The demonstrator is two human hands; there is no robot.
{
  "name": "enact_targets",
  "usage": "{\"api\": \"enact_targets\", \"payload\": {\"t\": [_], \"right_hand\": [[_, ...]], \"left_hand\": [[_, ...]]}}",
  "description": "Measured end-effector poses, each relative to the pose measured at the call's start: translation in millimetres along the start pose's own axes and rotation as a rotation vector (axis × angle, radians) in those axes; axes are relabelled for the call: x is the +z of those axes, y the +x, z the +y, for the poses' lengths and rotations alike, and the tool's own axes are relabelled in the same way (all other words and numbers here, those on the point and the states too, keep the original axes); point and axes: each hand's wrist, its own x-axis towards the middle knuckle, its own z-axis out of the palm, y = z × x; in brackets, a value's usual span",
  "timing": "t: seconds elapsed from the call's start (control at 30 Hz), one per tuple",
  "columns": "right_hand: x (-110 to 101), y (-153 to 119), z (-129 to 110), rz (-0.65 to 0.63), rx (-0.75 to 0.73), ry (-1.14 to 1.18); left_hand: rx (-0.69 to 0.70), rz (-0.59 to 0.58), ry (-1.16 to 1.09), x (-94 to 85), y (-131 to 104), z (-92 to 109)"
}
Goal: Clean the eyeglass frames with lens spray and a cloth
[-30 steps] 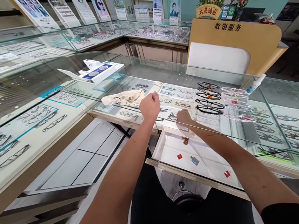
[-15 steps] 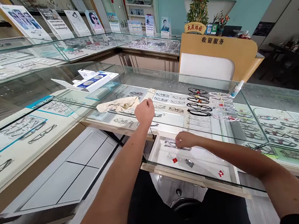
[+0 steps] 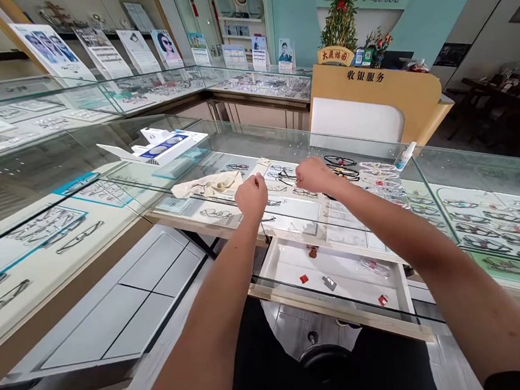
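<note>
My left hand (image 3: 251,197) is closed in a fist above the glass counter, right of a crumpled cream cloth (image 3: 207,186). Whatever it may hold is hidden inside the fingers. My right hand (image 3: 316,175) is closed too, a short way to the right, over the counter. A dark pair of eyeglasses (image 3: 287,177) shows at its fingertips and seems to be held there. Beside that hand are black-framed eyeglasses (image 3: 340,161) in a row and clear-framed eyeglasses (image 3: 380,178).
Below the counter edge a white drawer (image 3: 276,267) stands pulled out, with red tags (image 3: 303,279), a grey tag (image 3: 329,283), a brown item (image 3: 312,250) and clear-wrapped glasses (image 3: 373,267). An opened white box (image 3: 158,144) and a small bottle (image 3: 406,156) stand on the glass.
My right hand has left the drawer and moved up over the counter, near my left hand. The wrapped item it was at now shows farther right in the drawer. My left hand stays put.
</note>
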Motion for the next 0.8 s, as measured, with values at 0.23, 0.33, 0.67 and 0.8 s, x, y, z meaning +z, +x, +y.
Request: {"api": "enact_targets", "payload": {"t": [0.23,0.33,0.67,0.8], "right_hand": [[44,32,1,0.046,0.033,-0.021],[48,32,4,0.049,0.051,0.008],[6,-28,-37,0.177,-0.024,0.282],[14,-100,-83,-0.042,-0.319,0.474]], "left_hand": [[0.004,-0.007,0.000,4.8,4,-5],[0.000,-0.003,0.012,5.6,5,-5],[-0.001,0.010,0.016,5.7,4,-4],[0.002,0.003,0.019,4.2,2,-2]]}}
